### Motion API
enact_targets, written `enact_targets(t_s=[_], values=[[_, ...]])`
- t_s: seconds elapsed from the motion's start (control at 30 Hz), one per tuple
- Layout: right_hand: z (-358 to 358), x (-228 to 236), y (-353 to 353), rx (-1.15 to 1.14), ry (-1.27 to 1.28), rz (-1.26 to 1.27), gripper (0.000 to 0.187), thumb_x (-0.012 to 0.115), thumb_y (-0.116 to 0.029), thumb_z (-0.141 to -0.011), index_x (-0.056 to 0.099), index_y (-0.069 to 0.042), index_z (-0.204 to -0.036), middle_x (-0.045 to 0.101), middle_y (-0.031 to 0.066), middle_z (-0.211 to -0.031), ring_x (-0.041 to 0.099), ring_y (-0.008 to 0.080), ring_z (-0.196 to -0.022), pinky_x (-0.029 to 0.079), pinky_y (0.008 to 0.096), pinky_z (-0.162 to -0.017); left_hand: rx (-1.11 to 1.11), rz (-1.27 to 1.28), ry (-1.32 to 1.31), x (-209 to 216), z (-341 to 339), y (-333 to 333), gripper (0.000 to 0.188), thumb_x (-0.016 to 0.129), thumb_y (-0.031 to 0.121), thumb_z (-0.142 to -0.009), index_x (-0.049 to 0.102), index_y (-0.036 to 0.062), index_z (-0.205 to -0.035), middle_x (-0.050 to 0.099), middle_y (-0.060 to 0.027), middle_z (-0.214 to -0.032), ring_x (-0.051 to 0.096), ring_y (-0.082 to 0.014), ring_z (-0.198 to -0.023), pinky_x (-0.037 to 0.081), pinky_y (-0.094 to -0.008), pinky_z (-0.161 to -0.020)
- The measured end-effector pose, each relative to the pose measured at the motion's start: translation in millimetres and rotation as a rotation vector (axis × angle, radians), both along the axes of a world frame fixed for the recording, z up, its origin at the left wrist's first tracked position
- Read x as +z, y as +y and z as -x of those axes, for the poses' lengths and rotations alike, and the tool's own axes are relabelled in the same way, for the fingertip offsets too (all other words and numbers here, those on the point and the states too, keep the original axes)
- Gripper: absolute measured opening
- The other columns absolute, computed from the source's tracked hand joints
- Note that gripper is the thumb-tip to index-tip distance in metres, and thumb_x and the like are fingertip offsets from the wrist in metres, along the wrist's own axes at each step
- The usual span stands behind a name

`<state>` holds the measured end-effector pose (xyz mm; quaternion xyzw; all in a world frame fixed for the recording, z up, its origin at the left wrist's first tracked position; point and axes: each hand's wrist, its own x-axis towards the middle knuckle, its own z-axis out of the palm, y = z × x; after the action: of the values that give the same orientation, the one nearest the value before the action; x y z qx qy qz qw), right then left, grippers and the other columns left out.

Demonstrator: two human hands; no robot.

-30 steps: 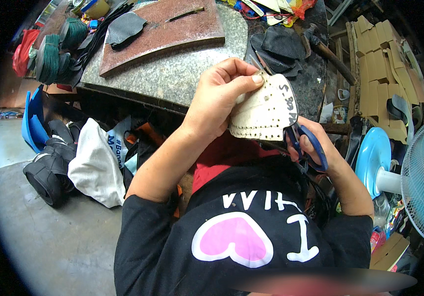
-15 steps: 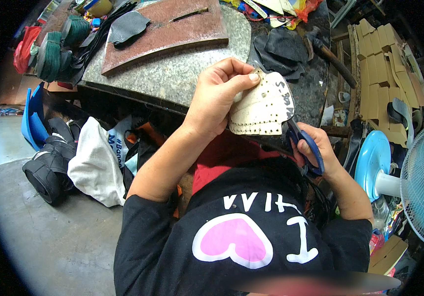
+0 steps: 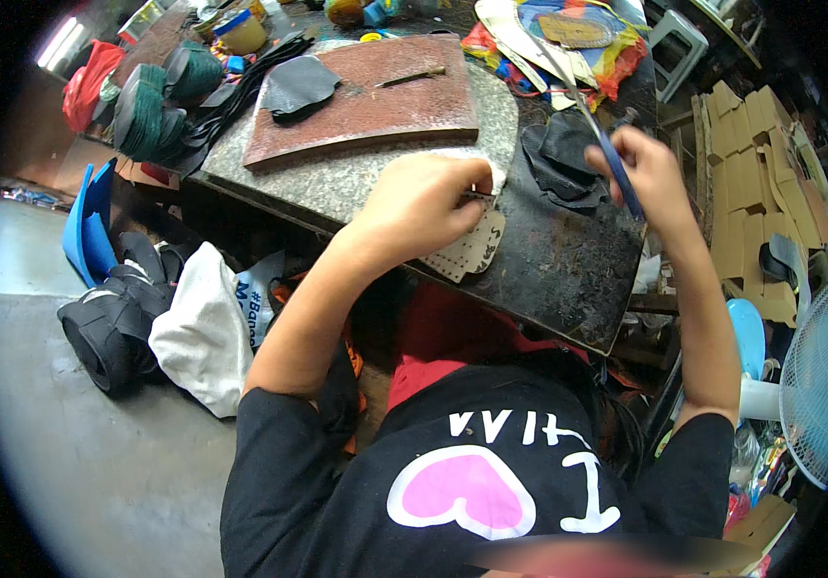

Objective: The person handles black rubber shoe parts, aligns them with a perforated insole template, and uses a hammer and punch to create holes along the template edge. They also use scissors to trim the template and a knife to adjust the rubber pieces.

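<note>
My left hand [image 3: 428, 204] grips a flat, cream, hole-punched panel [image 3: 470, 252] over the dark tabletop [image 3: 568, 279]'s near edge. From my right hand [image 3: 650, 173], closed on slender blue-handled scissors [image 3: 611, 157], the panel lies leftward and nearer my body; the scissors' long axis slants forward-left, away from it.

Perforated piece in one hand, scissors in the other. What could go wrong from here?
1. Scissors in the right hand point toward the pale flat pieces; the blades might snag them if lowered.
2. The perforated piece in the left hand appears over the bench's near edge; if released, it could drop.
</note>
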<state>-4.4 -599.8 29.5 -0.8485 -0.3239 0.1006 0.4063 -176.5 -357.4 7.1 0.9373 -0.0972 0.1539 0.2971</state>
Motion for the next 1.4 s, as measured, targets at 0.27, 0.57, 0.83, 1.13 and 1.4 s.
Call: enact_targets(t_s=[0.27,0.57,0.83,1.13,1.4], values=[[-108.2,-6.1,86.0,-0.257,-0.609,0.585,0.050,0.069,-0.056,-0.082,0.073,-0.010,-0.100,0.072,0.0171,-0.101,0.068,0.0363,-0.097,0.053,0.0489,-0.082,0.017,-0.324,-0.356,-20.2,-14.2,-12.2,0.013,0.066,0.015,-0.076,0.064,0.0092,-0.087,0.060,-0.0076,-0.096,0.056,-0.0283,-0.095,0.047,-0.0414,-0.083],[-53.1,-14.7,156.9,0.217,-0.993,0.028,0.021,0.062,-0.030,-0.093,0.071,-0.023,-0.111,0.066,0.0042,-0.100,0.064,0.0271,-0.098,0.053,0.0397,-0.082,0.233,-0.260,-0.180,-21.8,42.8,-54.3,0.053,0.081,0.036,-0.069,0.062,0.0095,-0.110,0.058,-0.0111,-0.117,0.052,-0.0333,-0.113,0.042,-0.0474,-0.096],[-37.6,-48.2,197.1,0.308,-0.843,0.033,0.017,0.063,-0.018,-0.094,0.066,-0.009,-0.108,0.069,0.0065,-0.097,0.068,0.0251,-0.092,0.054,0.0345,-0.082,0.266,-0.264,-0.207,-30.5,47.9,-39.1,0.060,0.080,0.033,-0.073,0.058,0.0092,-0.123,0.057,-0.0126,-0.125,0.051,-0.0344,-0.116,0.040,-0.0478,-0.102],[1.8,-37.7,116.4,0.291,-0.370,-0.214,0.022,0.064,-0.016,-0.094,0.066,-0.002,-0.111,0.063,0.0086,-0.076,0.060,0.0196,-0.067,0.049,0.0307,-0.064,0.312,-0.249,-0.316,-44.0,68.0,-25.9,0.046,0.084,0.038,-0.065,0.066,0.0092,-0.096,0.061,-0.0073,-0.103,0.056,-0.0302,-0.100,0.044,-0.0420,-0.088],[40.4,-67.0,57.6,0.295,-0.205,-0.340,0.016,0.056,-0.010,-0.101,0.061,-0.002,-0.113,0.066,0.0041,-0.092,0.063,0.0091,-0.087,0.051,0.0237,-0.081,0.272,-0.187,-0.345,-52.3,66.6,-17.4,0.053,0.084,0.035,-0.066,0.064,0.0072,-0.106,0.062,-0.0101,-0.107,0.057,-0.0323,-0.102,0.047,-0.0456,-0.091]])
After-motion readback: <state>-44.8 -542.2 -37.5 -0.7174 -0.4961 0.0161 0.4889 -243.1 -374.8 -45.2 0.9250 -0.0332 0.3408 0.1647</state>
